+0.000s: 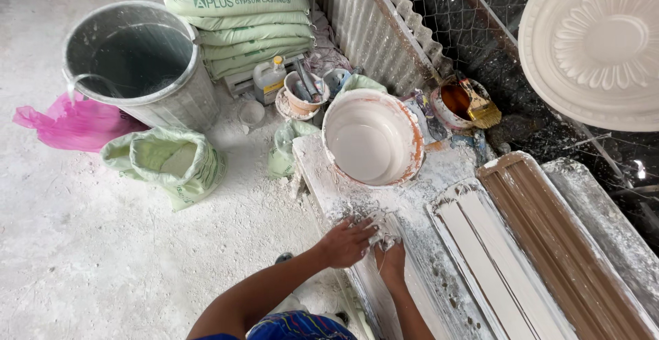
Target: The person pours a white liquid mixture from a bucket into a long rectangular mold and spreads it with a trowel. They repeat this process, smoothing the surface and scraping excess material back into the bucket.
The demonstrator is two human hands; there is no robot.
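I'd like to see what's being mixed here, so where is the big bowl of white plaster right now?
In the head view, the orange-rimmed bowl sits mid-frame at the far end of the dusty workbench, just beyond both hands, left of the small pot holding a brush.

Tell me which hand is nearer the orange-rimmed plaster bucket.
Left. The left hand lies on the white-coated mould just below the orange-rimmed plaster bucket; the right hand sits lower still, further from the bucket's rim, beside the left.
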